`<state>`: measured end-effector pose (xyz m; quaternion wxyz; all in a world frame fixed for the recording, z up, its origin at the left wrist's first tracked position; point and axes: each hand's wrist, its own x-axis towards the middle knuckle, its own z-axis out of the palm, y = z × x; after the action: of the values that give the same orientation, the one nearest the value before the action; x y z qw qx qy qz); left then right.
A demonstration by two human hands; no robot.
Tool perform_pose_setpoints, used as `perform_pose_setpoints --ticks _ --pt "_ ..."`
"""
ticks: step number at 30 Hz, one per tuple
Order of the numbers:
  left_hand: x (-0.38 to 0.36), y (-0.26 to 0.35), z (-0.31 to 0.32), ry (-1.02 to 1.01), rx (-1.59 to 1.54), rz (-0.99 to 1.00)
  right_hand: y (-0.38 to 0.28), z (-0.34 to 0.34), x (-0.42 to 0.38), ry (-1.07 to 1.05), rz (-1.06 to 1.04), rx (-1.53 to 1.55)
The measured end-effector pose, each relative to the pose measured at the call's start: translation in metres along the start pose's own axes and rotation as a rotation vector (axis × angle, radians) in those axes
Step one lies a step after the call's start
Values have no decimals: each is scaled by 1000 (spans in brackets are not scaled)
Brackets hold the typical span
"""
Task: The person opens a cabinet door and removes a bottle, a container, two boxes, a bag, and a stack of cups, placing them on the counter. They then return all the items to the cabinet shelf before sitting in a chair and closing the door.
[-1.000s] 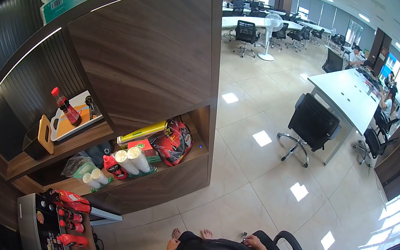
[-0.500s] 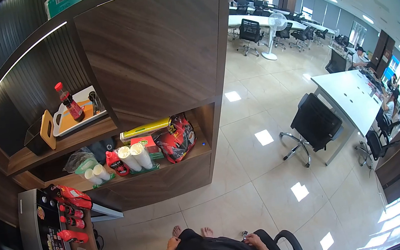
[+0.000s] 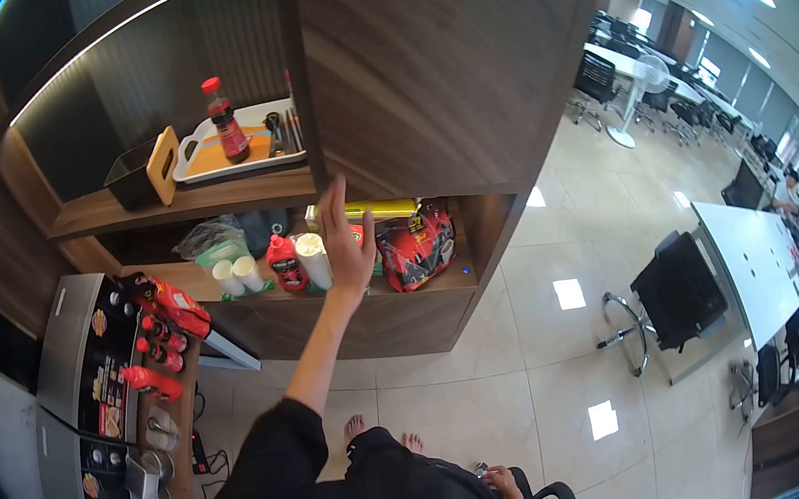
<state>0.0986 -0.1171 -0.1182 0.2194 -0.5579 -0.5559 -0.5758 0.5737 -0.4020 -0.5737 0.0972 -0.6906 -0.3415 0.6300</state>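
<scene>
My left hand (image 3: 349, 251) is raised in front of the lower shelf, fingers stretched out, holding nothing. In this view it overlaps the white paper cups (image 3: 313, 261) and the shelf goods behind them. Left of it stands a red bottle (image 3: 287, 264); to its right lies a red-and-black bag (image 3: 420, 250). Behind the fingers is a yellow box (image 3: 384, 209). My right hand (image 3: 499, 482) rests low by the chair's armrest, its fingers curled beside a small silvery thing (image 3: 480, 469); I cannot tell what it is.
On the upper shelf a sauce bottle (image 3: 227, 126) stands in a white tray (image 3: 197, 170), beside a black bin (image 3: 128, 179). At left, red bottles (image 3: 150, 383) lie before a steel appliance (image 3: 69, 343). A black chair (image 3: 682, 288) and white desk (image 3: 753, 253) stand right, people beyond.
My left hand has risen from my lap and reached forward to the shelf, its fingers now stretched out. The view has turned, shifting the cabinet rightward. My right hand has stayed low.
</scene>
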Motion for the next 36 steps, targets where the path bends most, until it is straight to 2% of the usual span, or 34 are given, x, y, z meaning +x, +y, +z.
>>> perform_pose_setpoints --ticks 2,5,11,13,17,20,32,36 --pt "58 15 -7 113 26 144 0 0 -1 9 -4 9" --pt "110 31 -13 160 -26 234 17 -1 6 43 -31 92" --pt "153 46 -15 314 -16 380 26 2 13 81 28 127" --pt "165 27 6 240 58 383 17 2 8 82 32 107" --pt "176 -24 47 123 376 433 9 -3 14 68 12 86" --pt "174 -22 48 139 393 418 -2 1 7 77 -15 141" --pt "181 -33 60 136 422 409 -11 5 32 22 36 38" --pt "181 -34 60 139 423 411 -10 1 39 5 -4 32"
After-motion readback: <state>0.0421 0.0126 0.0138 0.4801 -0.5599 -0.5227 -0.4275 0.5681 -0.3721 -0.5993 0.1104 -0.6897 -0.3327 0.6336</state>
